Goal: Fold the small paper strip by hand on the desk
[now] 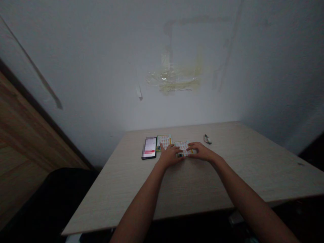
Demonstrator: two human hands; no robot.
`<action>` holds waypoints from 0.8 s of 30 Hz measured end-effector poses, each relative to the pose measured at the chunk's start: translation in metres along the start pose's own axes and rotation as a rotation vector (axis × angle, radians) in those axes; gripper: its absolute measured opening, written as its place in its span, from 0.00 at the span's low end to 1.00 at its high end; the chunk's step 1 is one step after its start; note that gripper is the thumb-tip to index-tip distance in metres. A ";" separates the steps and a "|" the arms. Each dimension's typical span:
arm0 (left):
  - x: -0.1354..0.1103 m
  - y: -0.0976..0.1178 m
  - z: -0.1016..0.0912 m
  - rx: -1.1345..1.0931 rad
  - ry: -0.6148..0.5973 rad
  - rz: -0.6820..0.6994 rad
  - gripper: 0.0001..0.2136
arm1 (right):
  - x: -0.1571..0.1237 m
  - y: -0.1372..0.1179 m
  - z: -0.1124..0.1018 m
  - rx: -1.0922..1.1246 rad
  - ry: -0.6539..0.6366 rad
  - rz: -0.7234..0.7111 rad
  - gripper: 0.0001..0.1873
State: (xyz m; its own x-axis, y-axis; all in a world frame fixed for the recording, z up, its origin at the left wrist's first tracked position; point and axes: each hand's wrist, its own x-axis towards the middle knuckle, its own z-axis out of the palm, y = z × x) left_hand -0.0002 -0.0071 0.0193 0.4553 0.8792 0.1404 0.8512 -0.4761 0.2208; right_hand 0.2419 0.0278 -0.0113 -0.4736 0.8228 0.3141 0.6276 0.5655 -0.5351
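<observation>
Two printed cards lie side by side at the far middle of a pale wooden table point(192, 182). My left hand point(170, 155) rests between them, its fingers stretched flat over the near edge of the left card point(164, 140) and touching the right card point(182, 146). My right hand point(201, 151) lies flat on the right side of the right card, fingers stretched toward the left hand. Neither hand lifts anything.
A phone point(149, 147) with a lit screen lies left of the cards. A small dark crumpled object point(207, 138) sits to the right of them. A white wall with tape marks stands behind the table. A dark chair point(50, 202) is at the lower left.
</observation>
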 end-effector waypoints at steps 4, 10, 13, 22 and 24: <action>0.001 0.000 0.002 -0.014 0.042 0.008 0.18 | 0.001 -0.001 0.001 0.021 0.038 0.000 0.14; 0.003 0.000 0.010 -0.099 0.131 -0.017 0.16 | 0.006 -0.009 0.000 0.008 0.057 -0.007 0.15; 0.004 0.002 0.013 -0.125 0.170 -0.027 0.17 | 0.007 -0.012 0.003 -0.043 0.091 0.020 0.15; 0.004 0.004 0.012 -0.089 0.157 0.016 0.09 | 0.009 -0.013 0.012 -0.122 0.158 0.061 0.13; 0.004 0.003 0.012 -0.080 0.169 0.028 0.09 | 0.009 -0.014 0.011 -0.109 0.163 0.058 0.12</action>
State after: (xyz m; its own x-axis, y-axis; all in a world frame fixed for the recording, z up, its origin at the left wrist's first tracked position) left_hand 0.0074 -0.0052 0.0088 0.4229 0.8529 0.3062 0.8120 -0.5066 0.2898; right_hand 0.2225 0.0268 -0.0095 -0.3338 0.8474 0.4129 0.7185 0.5122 -0.4705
